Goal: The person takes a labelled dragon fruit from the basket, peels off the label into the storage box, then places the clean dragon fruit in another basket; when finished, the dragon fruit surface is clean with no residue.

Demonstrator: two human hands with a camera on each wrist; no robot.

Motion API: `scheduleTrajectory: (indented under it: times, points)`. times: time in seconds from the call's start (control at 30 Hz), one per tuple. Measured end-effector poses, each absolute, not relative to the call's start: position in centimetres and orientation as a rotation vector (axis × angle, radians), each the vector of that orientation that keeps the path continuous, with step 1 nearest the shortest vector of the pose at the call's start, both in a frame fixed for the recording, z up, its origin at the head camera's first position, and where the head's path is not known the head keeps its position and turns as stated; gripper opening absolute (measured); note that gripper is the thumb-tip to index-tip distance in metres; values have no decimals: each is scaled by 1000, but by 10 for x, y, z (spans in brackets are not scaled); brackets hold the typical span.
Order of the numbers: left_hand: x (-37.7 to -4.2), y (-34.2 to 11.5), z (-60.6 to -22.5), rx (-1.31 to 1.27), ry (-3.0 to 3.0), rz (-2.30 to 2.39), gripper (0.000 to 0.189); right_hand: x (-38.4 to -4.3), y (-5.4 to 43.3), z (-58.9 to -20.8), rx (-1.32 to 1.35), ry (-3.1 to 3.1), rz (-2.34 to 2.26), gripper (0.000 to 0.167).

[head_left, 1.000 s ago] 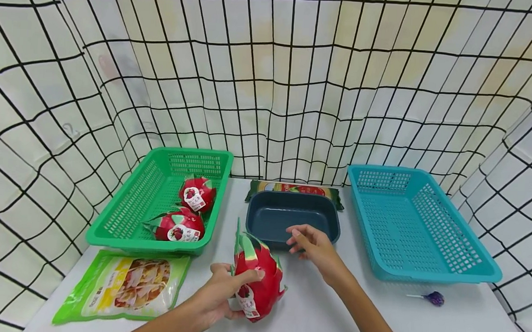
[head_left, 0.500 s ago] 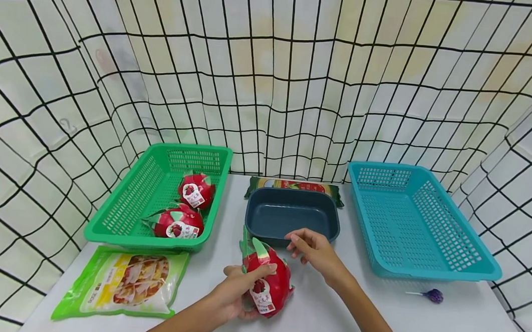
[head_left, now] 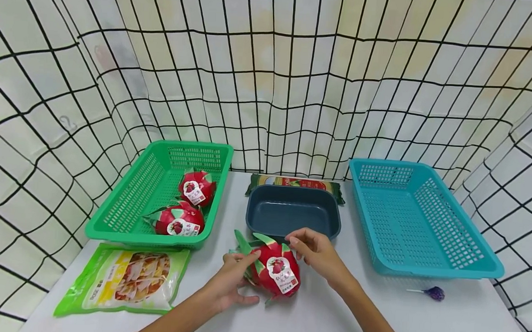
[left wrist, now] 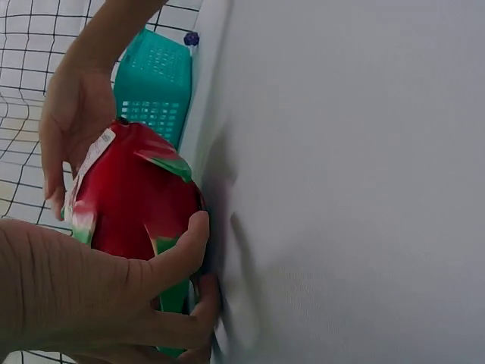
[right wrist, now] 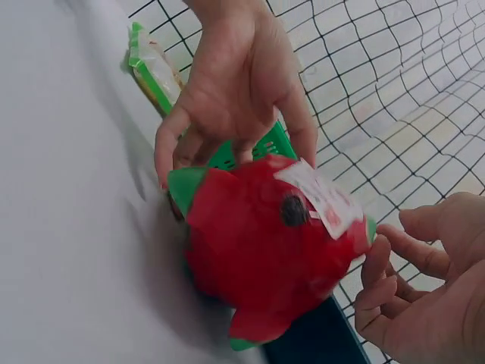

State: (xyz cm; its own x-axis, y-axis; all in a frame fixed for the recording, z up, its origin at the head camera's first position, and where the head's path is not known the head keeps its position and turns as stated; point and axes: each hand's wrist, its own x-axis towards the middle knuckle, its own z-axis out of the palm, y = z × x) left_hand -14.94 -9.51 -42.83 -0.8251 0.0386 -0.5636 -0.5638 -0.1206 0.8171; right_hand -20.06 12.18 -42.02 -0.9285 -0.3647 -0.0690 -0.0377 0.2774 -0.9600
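In the head view, a red dragon fruit [head_left: 278, 271] with green leaf tips and a white round-topped label lies in front of the navy tray. My left hand [head_left: 233, 279] grips its leafy end, with thumb and fingers spread around it. The left wrist view shows the fingers [left wrist: 186, 254] against the red skin. My right hand [head_left: 315, 254] is at the fruit's far right side, its fingers loosely bent. In the right wrist view, its fingertips [right wrist: 383, 236] are at a green leaf tip; whether they touch it, I cannot tell.
A green basket [head_left: 109, 235] holds two labelled dragon fruits [head_left: 179, 219]. Before it lies a green food bag [head_left: 129, 281]. The navy tray [head_left: 292, 212] stands ahead of a green packet [head_left: 296, 182]. At right are a blue basket [head_left: 441, 271] and a purple lollipop [head_left: 433, 293]. Black netting rises behind.
My left hand has turned the dragon fruit and shifted it right, closer to the right hand. Its label now faces up toward the right. The right hand has barely moved.
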Motion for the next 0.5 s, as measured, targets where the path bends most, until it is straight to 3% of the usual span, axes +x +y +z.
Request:
scheduleTrajectory:
  times: [0.5]
  points:
    - [-165,-91,-440,-496,1677,2073,89,-197,116,-418,-555,2511,-1502,16]
